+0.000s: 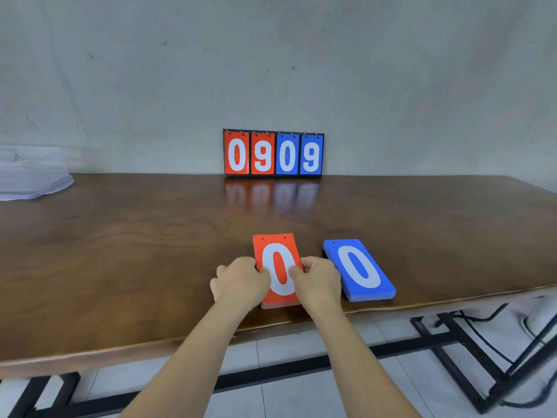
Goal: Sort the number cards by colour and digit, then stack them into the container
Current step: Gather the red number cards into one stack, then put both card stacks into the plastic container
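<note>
**Red stack held at both sides: lift it as one block**

Both your hands are grasping the red stack (275, 247) of number cards. Your left hand (241, 282) wraps its left long edge and your right hand (319, 282) its right long edge, with each thumb pressed on the top card's white 0. The stack lies flat on the table (135, 251) near the front edge. The blue stack (360, 270), also topped with a 0, lies just beside it on the right, slightly skewed, and neither hand is on it.

The cards look like thin, stiff plastic sheets with a smooth, glossy face. A full stack will likely have some weight but nothing you can't manage. The likelier trouble is sliding: smooth cards tend to shear past one another if you tilt the pile or pinch only the top few. Keep your fingers low on both long edges so they catch the bottom card, keep the thumbs pressing down, and lift the pile level. The cards should not break, though a corner could bend if the stack drops on it.

The clear plastic container (33, 176) sits well apart at the far left of the table, so you'll carry across most of its width. The scoreboard (273, 153) reading 0 9 0 9 stands against the back wall, out of the way.
</note>
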The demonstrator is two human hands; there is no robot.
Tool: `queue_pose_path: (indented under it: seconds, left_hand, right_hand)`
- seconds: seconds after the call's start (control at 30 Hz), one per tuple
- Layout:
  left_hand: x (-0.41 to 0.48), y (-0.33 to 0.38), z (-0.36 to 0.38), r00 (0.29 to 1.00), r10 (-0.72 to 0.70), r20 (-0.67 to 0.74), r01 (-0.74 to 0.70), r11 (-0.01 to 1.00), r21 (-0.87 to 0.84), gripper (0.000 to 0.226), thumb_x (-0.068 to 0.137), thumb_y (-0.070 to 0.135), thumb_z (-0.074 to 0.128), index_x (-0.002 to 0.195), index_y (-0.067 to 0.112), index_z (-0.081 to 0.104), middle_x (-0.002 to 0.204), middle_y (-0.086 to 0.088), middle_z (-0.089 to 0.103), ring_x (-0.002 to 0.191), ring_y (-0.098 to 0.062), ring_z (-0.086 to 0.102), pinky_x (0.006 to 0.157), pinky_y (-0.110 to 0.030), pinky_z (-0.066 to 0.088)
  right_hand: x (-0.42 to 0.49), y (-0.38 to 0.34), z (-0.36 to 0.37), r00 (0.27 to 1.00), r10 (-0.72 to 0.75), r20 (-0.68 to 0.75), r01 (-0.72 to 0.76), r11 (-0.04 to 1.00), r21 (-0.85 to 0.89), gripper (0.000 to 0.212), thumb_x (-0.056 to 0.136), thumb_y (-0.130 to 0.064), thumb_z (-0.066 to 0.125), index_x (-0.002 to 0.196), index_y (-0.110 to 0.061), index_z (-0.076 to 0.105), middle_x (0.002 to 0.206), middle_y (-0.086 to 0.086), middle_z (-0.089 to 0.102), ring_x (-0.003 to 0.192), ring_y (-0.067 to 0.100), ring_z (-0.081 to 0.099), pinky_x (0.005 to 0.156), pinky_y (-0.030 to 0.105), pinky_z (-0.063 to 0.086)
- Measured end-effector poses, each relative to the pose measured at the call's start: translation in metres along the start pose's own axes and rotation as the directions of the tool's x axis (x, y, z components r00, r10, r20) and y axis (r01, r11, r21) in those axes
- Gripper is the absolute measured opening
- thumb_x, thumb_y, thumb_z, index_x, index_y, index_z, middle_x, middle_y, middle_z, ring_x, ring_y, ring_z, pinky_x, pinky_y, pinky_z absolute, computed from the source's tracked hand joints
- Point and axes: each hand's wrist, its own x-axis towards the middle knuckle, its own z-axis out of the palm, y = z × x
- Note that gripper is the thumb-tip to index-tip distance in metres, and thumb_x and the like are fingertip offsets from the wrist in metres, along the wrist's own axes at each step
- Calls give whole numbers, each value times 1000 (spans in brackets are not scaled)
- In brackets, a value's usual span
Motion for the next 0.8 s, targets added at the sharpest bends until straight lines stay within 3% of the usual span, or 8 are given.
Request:
queue_pose_path:
  seconds: [0.17, 0.27, 0.4, 0.53, 0.67, 0.8]
  left_hand:
    - [-4, -2, 7, 998, -5, -66, 11, 996, 83, 25, 94, 36, 43, 78, 21, 56, 105, -4, 54, 107, -26, 41, 91, -36, 38]
    - [-5, -6, 11, 995, 39, -97, -28, 994, 108, 25, 95, 38, 42, 86, 20, 58, 107, -6, 55, 109, -27, 43, 91, -38, 40]
    - [-7, -13, 12, 987, 109, -122, -103, 993, 55, 33, 97, 42, 41, 101, 17, 61, 108, -7, 58, 109, -28, 46, 91, -39, 41]
    - [-9, -28, 3, 974, 201, -109, -201, 980, 9, 46, 99, 40, 43, 138, 17, 48, 134, -4, 55, 123, -25, 47, 101, -41, 41]
    - [-11, -42, -23, 957, 263, -123, -239, 954, 179, 57, 99, 43, 45, 149, 19, 32, 146, -4, 45, 131, -23, 46, 107, -40, 39]
    - [-14, -54, -63, 952, 273, -137, -210, 912, 353, 60, 98, 47, 46, 149, 20, 30, 142, -3, 48, 127, -22, 49, 102, -37, 41]
  right_hand:
    - [4, 5, 12, 999, -21, -43, 15, 991, -131, 19, 90, -32, 60, 92, -14, 67, 97, 4, 65, 83, 19, 61, 62, 28, 52]
    - [3, 4, 11, 997, -69, -39, 61, 979, -193, 23, 93, -33, 57, 100, -12, 66, 104, 5, 62, 91, 22, 61, 73, 34, 56]
    - [-1, 1, 4, 993, -118, -10, 112, 961, -253, 27, 95, -33, 54, 105, -10, 63, 108, 7, 60, 95, 23, 59, 74, 32, 52]
    - [-4, -4, -8, 988, -132, 77, 148, 950, -274, 30, 95, -37, 53, 107, -11, 61, 108, 6, 63, 89, 20, 57, 69, 29, 46]
    - [-8, -19, -26, 975, -159, 155, 209, 892, -402, 31, 94, -39, 54, 111, -13, 59, 111, 5, 62, 94, 22, 57, 70, 31, 45]
    - [-14, -52, -36, 953, -215, 212, 296, 800, -521, 20, 93, -34, 54, 101, -16, 56, 111, 5, 62, 103, 26, 58, 75, 32, 43]
